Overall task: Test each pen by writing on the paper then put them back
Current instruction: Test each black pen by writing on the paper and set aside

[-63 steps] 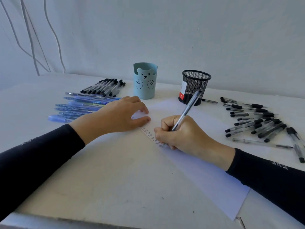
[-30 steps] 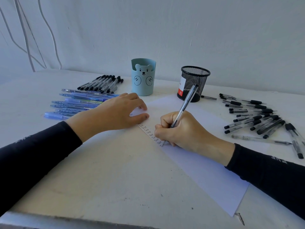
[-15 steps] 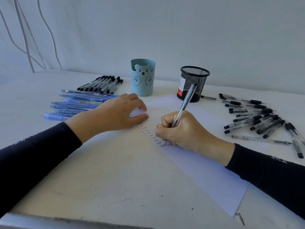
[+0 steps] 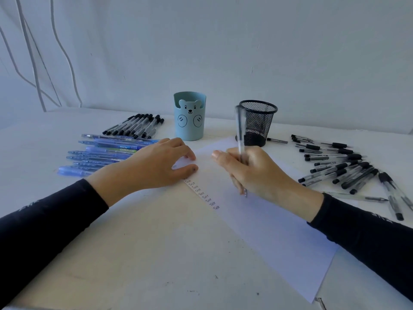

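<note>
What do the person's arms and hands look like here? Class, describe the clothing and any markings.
The left sleeve and right sleeve are long, close-fitting and black, ending at the wrists. Each forearm carries small pale lettering, too small to read. The left hand and right hand are bare: no gloves, rings or watch show.

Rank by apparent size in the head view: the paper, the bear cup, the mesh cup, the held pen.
1. paper
2. bear cup and mesh cup: look alike, not ranked
3. held pen, slim, partly hidden by the right hand
</note>
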Tool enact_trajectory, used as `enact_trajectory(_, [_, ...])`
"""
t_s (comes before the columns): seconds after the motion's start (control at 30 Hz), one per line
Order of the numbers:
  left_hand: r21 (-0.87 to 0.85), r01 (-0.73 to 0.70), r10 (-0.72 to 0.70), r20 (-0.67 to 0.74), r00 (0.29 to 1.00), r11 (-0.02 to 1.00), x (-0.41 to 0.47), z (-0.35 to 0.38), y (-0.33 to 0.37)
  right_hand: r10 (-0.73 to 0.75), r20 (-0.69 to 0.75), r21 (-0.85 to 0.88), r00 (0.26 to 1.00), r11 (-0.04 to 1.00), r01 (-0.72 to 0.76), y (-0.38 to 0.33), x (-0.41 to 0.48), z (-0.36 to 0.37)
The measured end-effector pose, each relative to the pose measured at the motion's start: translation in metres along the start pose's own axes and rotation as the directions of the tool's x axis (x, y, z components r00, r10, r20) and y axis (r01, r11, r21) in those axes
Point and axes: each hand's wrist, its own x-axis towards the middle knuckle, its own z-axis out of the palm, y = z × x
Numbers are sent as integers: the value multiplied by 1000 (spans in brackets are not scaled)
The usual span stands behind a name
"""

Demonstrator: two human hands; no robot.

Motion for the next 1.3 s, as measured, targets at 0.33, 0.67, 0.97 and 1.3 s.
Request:
enact_trajectory(0.33, [7, -31, 31, 4, 1000, 1000, 3, 3, -7, -349, 43, -496, 936, 806, 323, 31, 13, -33])
enact_trajectory(0.67, [-51, -100, 98, -42, 994, 994, 4, 7, -17, -221, 113, -407, 969, 879, 248, 36, 9, -14])
enact_trajectory(0.97, [-30, -132, 130, -57, 990, 991, 5, 7, -19, -57, 230, -672, 971, 713, 201, 34, 6, -7])
enact_trajectory(1.3, [-301, -335, 249, -289, 924, 893, 6, 16, 22, -14, -367, -699, 930, 664, -266, 90, 43, -114])
